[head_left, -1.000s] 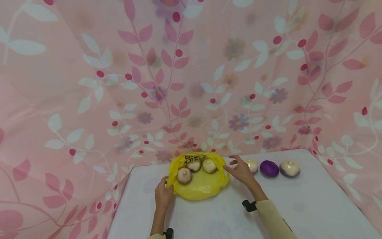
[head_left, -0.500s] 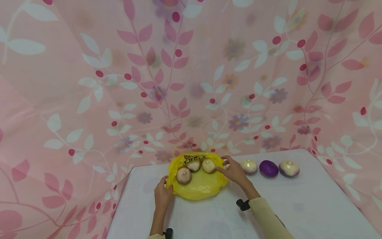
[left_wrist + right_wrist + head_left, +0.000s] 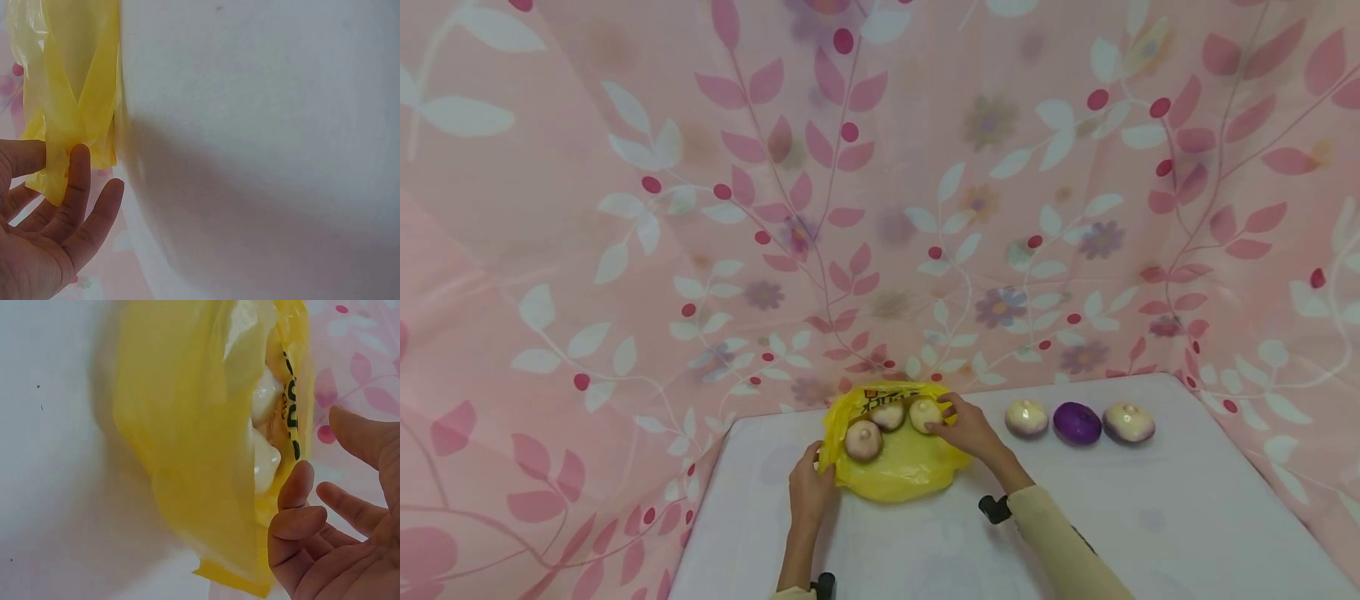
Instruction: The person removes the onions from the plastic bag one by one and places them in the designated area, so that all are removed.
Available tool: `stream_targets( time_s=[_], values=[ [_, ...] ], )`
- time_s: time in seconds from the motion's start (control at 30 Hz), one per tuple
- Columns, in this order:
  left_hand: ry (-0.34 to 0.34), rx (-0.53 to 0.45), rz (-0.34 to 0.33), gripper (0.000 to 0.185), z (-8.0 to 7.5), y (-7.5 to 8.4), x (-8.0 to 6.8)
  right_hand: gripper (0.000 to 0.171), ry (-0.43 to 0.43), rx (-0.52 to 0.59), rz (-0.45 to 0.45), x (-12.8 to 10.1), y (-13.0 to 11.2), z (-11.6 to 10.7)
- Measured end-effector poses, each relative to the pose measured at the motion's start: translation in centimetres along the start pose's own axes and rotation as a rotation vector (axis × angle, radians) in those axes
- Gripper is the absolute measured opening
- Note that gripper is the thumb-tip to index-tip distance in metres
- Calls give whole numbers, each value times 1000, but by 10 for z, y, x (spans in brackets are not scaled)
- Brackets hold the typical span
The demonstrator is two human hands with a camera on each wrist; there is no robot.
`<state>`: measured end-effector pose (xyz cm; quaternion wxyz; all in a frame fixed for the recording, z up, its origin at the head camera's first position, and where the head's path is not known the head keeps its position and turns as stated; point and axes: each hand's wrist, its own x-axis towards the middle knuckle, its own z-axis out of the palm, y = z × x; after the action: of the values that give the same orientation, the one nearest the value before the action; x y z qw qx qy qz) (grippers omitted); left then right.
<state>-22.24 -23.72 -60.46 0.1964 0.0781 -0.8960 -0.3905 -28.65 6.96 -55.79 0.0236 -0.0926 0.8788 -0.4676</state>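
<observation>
Head view: the yellow bag lies flat at the table's far left, mouth facing up; the right hand reaches over its right rim to a pale onion inside, grasp unclear. Left wrist view: the left hand pinches the bag's left edge. Right wrist view: right fingers loosely spread, grasping nothing, the bag just left of them.

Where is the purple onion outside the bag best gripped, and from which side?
Probably from above, fingers spanning its rounded flanks front and back: the purple onion sits low on the table, with pale onions close on either side.
</observation>
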Motion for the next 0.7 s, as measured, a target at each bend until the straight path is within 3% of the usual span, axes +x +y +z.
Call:
stream_targets(
  time_s=[0.27, 0.53, 0.7],
  values=[
    [-4, 1, -20, 39, 0, -1, -1, 61, -61, -41, 16, 5, -1, 6],
    [31, 4, 47, 40, 0, 0, -2, 63, -41, -105, 74, 9, -4, 14],
    [33, 4, 51, 41, 0, 0, -2, 66, -22, -152, 111, 12, -8, 16]
  ],
)
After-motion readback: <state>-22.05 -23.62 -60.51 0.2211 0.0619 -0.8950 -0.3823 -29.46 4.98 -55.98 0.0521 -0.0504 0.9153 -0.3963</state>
